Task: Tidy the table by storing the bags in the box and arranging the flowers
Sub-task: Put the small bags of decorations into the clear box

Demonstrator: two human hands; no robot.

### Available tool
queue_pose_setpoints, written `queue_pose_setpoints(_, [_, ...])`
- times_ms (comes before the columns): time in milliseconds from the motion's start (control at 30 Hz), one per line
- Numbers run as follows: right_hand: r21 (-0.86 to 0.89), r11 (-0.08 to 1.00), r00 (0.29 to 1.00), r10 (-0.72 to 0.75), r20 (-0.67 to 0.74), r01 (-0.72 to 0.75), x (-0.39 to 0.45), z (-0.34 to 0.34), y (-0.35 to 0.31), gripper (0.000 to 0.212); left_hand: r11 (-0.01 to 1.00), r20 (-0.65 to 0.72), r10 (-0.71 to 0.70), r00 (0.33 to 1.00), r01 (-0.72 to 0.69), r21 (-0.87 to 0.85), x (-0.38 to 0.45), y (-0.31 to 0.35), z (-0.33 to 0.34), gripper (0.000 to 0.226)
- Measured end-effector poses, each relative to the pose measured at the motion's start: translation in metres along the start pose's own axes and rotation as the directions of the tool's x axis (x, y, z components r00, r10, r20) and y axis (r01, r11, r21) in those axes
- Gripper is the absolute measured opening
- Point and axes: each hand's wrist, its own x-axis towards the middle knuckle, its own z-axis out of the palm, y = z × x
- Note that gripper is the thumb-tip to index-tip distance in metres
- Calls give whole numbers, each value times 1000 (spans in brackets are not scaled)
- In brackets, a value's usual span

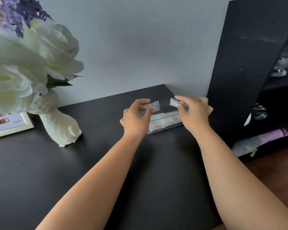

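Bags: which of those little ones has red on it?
The bag with red marks lies in the clear box, at its near left end. The bags held in the left hand and right hand look clear and whitish.

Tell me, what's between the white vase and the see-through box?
In the head view, only bare black table lies between the white vase and the clear box. The left hand hovers at the box's near-left end, holding a small bag.
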Motion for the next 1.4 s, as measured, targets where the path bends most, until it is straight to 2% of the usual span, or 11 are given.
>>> queue_pose_setpoints(200, [41,999,999,26,-28,-25,1,11,5,21,992,14,-20,1000,18,125,7,-14,15,13])
queue_pose_setpoints(433, [-103,989,992,113,55,-107,3,11,9,27,983,19,-37,999,33,179,5,-19,16,20])
queue_pose_setpoints(567, [-73,968,970,241,32,-238,6,9,9,38,999,-8,-3,1000,3,52,-5,-33,9,22])
queue_pose_setpoints(700, [171,905,920,370,129,-388,4,8,12,52,995,92,-43,995,51,-89,-14,-44,0,45])
queue_pose_setpoints(833, [267,872,912,378,161,-409,0,10,13,56,963,185,-161,970,195,-185,-15,-47,-2,56])
queue_pose_setpoints(967, [266,871,911,389,140,-413,-3,11,15,55,956,211,-162,964,206,-207,-19,-44,-3,54])
queue_pose_setpoints(1033, [83,931,934,353,58,-356,-5,10,12,53,971,203,-128,971,164,-174,-21,-42,-5,54])
queue_pose_setpoints(1100, [-96,965,970,242,-39,-244,-8,7,4,51,983,191,-110,975,136,-124,-25,-43,-14,54])
queue_pose_setpoints(1233, [-95,993,987,-83,-139,70,-30,8,-32,38,992,209,-96,973,112,-65,-39,-58,-49,53])
queue_pose_setpoints(1333, [36,938,938,-346,-15,346,-59,22,-72,34,995,189,-57,980,41,90,-55,-77,-89,49])
queue_pose_setpoints(1400, [117,869,860,-493,133,480,-79,37,-93,33,976,177,-21,984,-18,215,-64,-91,-119,45])
